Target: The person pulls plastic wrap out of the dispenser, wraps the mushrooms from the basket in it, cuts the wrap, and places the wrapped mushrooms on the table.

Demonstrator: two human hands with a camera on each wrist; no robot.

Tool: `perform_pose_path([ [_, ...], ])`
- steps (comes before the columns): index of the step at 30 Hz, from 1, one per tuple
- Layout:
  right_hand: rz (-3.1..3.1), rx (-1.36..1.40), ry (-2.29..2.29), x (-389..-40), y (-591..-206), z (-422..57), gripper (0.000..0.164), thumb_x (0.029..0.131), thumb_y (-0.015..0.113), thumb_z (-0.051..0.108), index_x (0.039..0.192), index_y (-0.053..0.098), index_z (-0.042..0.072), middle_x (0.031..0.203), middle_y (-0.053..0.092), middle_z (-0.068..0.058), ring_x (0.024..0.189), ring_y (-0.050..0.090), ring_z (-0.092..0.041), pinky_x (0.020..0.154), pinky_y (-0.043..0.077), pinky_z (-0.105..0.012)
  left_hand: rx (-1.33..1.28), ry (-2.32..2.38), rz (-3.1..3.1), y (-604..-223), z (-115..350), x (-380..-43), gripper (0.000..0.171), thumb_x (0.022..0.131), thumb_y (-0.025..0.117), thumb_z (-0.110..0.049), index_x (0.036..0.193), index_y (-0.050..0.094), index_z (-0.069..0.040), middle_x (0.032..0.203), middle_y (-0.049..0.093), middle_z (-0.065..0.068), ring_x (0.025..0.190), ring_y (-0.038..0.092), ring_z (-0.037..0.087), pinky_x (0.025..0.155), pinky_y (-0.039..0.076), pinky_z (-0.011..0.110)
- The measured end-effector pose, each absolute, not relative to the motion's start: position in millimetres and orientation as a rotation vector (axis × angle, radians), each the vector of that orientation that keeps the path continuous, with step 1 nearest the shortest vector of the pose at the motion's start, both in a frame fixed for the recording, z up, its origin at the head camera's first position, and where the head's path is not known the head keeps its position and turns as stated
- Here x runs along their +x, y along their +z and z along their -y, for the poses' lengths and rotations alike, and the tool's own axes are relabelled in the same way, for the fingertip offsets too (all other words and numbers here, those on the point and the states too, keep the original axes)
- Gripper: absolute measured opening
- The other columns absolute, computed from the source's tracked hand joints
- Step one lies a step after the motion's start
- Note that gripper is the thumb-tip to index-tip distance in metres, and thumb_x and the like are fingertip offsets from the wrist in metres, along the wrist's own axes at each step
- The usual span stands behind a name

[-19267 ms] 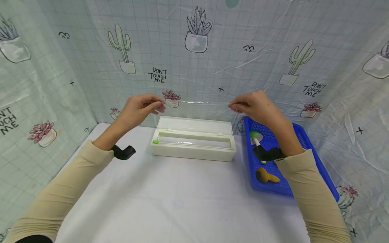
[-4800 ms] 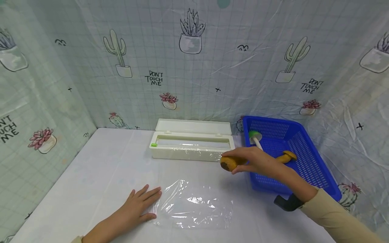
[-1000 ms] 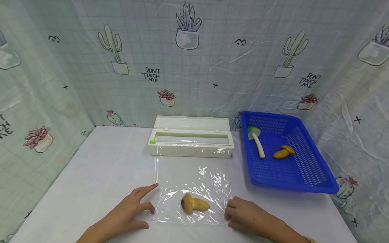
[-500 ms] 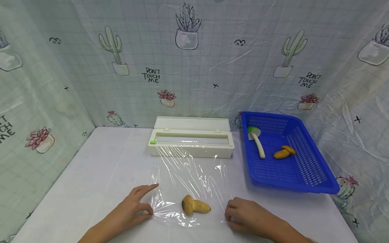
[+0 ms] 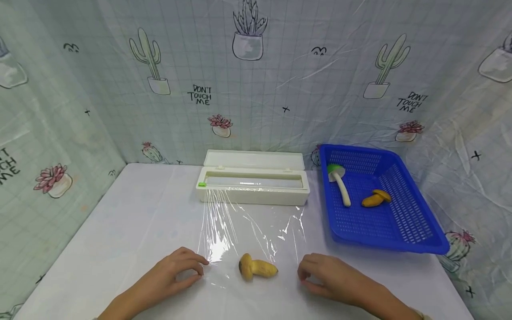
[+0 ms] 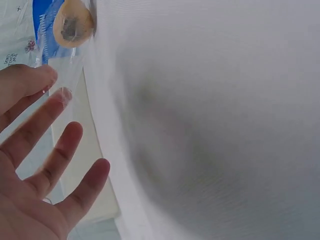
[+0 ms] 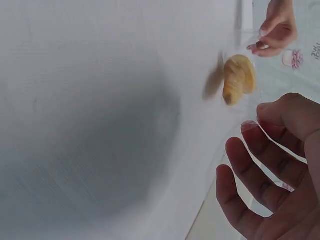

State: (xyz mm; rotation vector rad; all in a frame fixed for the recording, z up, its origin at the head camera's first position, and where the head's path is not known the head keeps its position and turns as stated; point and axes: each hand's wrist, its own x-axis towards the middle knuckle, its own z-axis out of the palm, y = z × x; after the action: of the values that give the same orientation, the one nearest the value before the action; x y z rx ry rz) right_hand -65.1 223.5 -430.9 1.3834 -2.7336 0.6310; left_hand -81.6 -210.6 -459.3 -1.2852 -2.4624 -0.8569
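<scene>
A yellow toy mushroom [image 5: 260,268] with a dark patch on its cap lies on its side, overlapping the clear cling film [image 5: 218,251]. The film stretches from the white film dispenser box [image 5: 256,196], creased and shiny. My left hand [image 5: 172,272] pinches the film's front left corner between thumb and fingers. In the left wrist view the other fingers of the left hand [image 6: 45,160] are spread. Across from it, my right hand [image 5: 332,279] pinches the front right corner. The right wrist view shows film at the thumb and fingertips of the right hand [image 7: 265,165].
The dispenser's lid [image 5: 256,159] stands raised at the back, with a green slider [image 5: 202,184] at its left end. To the right, a blue basket [image 5: 384,226] holds a green-capped mushroom [image 5: 341,186] and another yellow mushroom [image 5: 376,198]. A printed curtain backs the table.
Earlier the hands were raised above the box; later the right hand brought the yellow mushroom from the basket onto the film. In the last second, the left hand's fingers closed on the film's corner.
</scene>
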Motion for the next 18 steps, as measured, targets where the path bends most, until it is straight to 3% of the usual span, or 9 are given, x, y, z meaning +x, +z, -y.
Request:
perform_pose_path([
  [4,2.833,1.300,0.722,-69,-424,-224,0.017,0.090,0.075,0.013,0.094,0.062,0.023,0.089,0.059,0.018,0.080,0.058,0.000,0.070,0.052,-0.015,-1.243,-0.981,2.503,-453,210,-83,0.034,0.083,0.080,0.001,0.105,0.070,-0.022,0.109,0.071,-0.010,0.100,0.064,0.008,0.090,0.046,0.010],
  [10,2.818,1.195,0.777,-80,-420,-221,0.015,0.092,0.073,0.010,0.095,0.062,0.019,0.088,0.059,0.016,0.081,0.058,0.002,0.070,0.055,-0.019,-1.104,-1.133,2.643,-447,207,-90,0.019,0.094,0.072,-0.007,0.105,0.069,-0.022,0.102,0.073,-0.011,0.096,0.067,0.005,0.082,0.057,0.031],
  [18,2.891,0.957,0.796,-97,-413,-207,0.013,0.092,0.073,0.010,0.094,0.063,0.019,0.085,0.062,0.016,0.080,0.059,0.002,0.070,0.058,-0.024,-0.940,-1.256,2.792,-438,201,-106,0.006,0.098,0.069,-0.016,0.101,0.070,-0.021,0.099,0.075,-0.010,0.093,0.068,0.004,0.081,0.060,0.031],
])
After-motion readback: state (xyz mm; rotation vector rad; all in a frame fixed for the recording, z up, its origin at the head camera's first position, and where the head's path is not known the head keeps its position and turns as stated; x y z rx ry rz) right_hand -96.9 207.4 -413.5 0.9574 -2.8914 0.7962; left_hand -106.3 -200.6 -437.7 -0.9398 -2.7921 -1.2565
